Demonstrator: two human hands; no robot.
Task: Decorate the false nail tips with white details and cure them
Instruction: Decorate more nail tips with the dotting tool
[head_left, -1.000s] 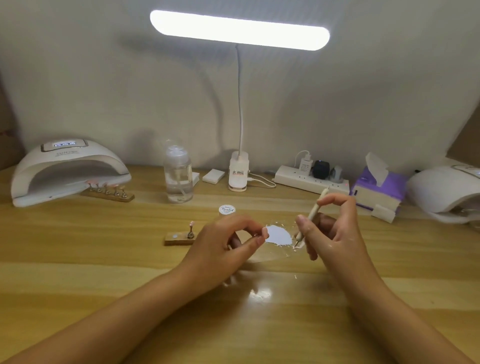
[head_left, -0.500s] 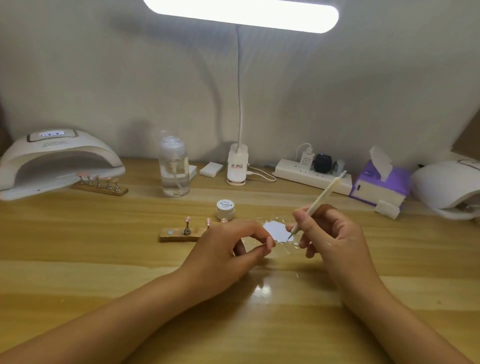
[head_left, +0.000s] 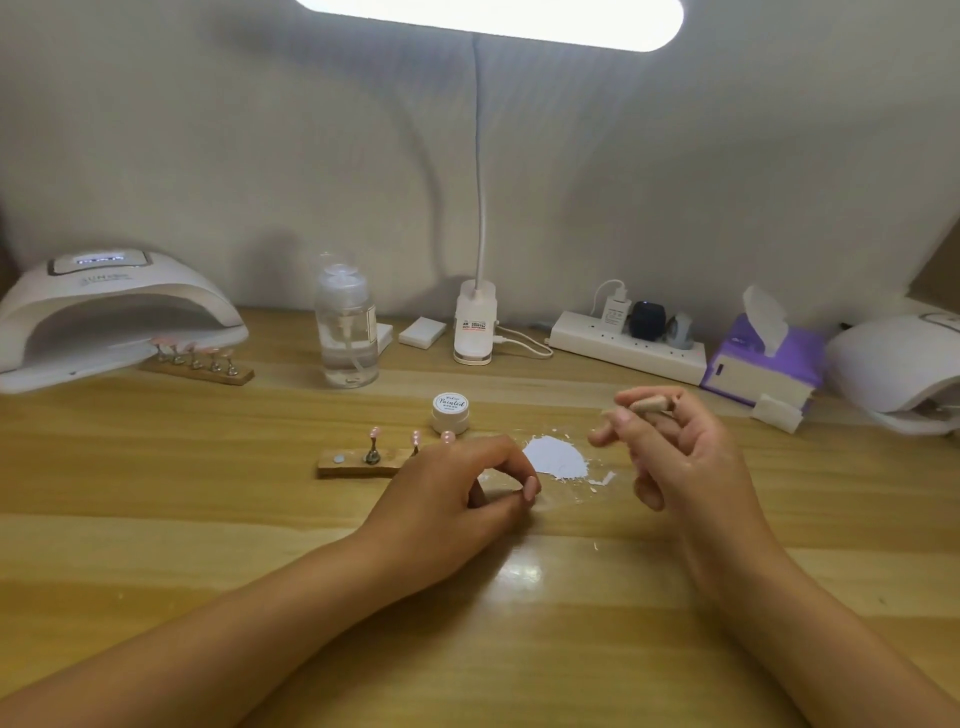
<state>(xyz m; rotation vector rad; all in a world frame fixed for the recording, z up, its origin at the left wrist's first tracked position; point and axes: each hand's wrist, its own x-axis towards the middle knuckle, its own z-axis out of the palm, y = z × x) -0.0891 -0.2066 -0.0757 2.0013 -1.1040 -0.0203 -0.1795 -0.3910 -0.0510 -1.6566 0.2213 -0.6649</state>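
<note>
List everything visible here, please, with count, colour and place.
desk lamp: 1, white, back centre.
nail lamp: 1, white, back left.
domed device: 1, white, right edge.
pump bottle: 1, clear, left of desk lamp.
power strip: 1, white, back right.
tissue pack: 1, purple, beside power strip.
blocks: 3, white, two near pump bottle, one before tissue pack.
far holder: 1, wooden, before nail lamp.
near holder: 1, wooden, centre.
nail tips: several, pink, on both holders.
jar: 1, white, behind near holder.
paint patch: 1, white, on table, centre.
tool: 1, beige, held by right hand.
left hand: 1, fingers curled, resting on table.
right hand: 1, right of paint patch.
</note>
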